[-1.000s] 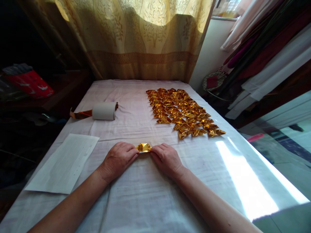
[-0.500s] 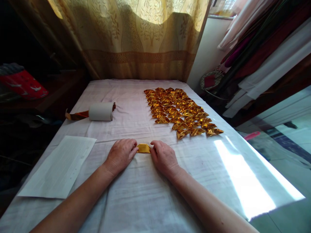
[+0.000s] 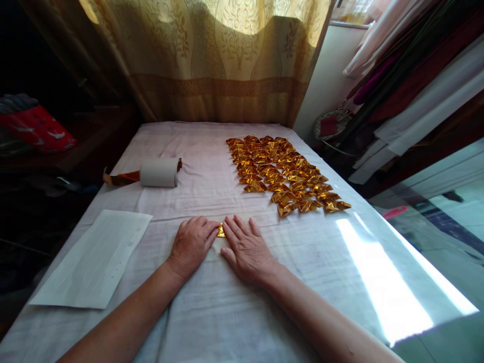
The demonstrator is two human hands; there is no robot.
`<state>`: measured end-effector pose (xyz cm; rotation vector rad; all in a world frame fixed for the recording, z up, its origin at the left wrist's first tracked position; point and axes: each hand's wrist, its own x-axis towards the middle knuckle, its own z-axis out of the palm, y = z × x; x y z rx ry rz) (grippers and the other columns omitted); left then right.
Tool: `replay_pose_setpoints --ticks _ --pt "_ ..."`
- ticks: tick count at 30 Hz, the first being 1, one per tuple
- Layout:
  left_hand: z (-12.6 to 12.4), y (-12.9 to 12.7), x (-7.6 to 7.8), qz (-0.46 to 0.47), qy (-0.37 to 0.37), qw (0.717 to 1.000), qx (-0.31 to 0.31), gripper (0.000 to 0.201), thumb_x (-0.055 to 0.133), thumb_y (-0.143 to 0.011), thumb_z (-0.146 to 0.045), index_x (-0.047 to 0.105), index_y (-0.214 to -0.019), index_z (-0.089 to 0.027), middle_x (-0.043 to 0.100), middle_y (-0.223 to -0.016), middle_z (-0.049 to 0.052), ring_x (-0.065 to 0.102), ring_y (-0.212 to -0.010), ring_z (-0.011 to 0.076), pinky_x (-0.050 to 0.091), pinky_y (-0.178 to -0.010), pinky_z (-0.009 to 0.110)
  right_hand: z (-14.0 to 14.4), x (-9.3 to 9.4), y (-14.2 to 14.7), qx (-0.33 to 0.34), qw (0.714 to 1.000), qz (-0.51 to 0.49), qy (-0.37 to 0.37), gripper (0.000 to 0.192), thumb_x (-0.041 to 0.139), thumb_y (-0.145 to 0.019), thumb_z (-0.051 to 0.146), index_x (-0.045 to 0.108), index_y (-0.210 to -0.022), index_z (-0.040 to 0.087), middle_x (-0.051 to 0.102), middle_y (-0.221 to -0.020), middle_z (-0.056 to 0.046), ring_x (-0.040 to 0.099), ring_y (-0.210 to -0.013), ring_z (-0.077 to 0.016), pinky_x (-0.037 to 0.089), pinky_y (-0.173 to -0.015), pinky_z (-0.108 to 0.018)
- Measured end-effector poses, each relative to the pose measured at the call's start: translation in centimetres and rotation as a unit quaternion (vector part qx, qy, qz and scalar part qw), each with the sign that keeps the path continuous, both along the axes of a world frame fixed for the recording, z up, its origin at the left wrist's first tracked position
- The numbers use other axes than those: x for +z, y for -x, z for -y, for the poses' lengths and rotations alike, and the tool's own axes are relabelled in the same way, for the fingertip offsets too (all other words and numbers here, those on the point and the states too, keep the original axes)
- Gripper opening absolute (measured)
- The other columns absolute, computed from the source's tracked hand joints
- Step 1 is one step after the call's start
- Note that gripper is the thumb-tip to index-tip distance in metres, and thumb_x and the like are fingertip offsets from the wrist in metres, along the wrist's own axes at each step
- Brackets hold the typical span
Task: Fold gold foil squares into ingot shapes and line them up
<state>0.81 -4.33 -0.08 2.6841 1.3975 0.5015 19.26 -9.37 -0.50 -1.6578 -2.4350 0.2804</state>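
A small folded strip of gold foil paper (image 3: 221,231) lies on the cloth-covered table between my hands, mostly hidden by fingers. My left hand (image 3: 191,244) pinches its left end between thumb and fingers. Flat over its right part rests my right hand (image 3: 247,247), fingers stretched out and pressing down. Beyond, to the right, several folded gold foil ingots (image 3: 272,174) stand close together in rows.
A grey-white roll (image 3: 161,172) with a brown-gold strip trailing left lies at the back left. Nearer, a white paper sheet (image 3: 94,259) is on the table. A patterned curtain (image 3: 227,85) hangs behind; clothes (image 3: 408,101) hang at right.
My right hand has gone from pinching the foil's right end to lying flat over it, slightly further left. Less of the gold strip shows. My left hand keeps its pinch.
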Motion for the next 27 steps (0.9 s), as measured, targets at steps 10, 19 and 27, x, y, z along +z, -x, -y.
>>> replay_pose_setpoints --ticks 10,19,27 --pt "0.7 1.4 0.8 -0.090 -0.057 0.994 -0.026 0.024 0.056 -0.094 -0.023 0.069 -0.114 -0.028 0.068 -0.090 0.004 0.059 -0.081 0.0224 0.043 -0.069 0.034 0.6 0.4 -1.7 -0.044 0.998 0.029 0.016 0.056 0.048 -0.099 0.046 0.043 -0.149 0.023 0.035 -0.157 -0.011 0.028 -0.146 -0.0354 0.023 -0.116 -0.062" --pt "2.7 0.4 -0.2 -0.059 -0.056 0.992 -0.094 0.051 0.038 -0.101 -0.046 0.049 -0.143 -0.020 0.055 -0.145 0.008 0.042 -0.139 0.0290 0.019 -0.118 0.051 0.7 0.4 -1.5 -0.049 0.998 0.019 0.020 0.058 0.046 -0.099 0.048 0.041 -0.150 0.021 0.029 -0.159 -0.013 0.023 -0.148 -0.0349 0.020 -0.117 -0.061" --pt "2.3 2.6 -1.2 -0.118 -0.006 0.990 -0.073 0.052 0.034 -0.101 -0.045 0.039 -0.150 -0.028 0.049 -0.150 0.003 0.037 -0.143 0.0269 0.009 -0.120 0.051 0.7 0.5 -1.6 -0.057 0.997 0.012 0.044 0.060 0.043 -0.100 0.052 0.038 -0.152 0.024 0.023 -0.161 -0.012 0.017 -0.150 -0.0342 0.014 -0.119 -0.058"
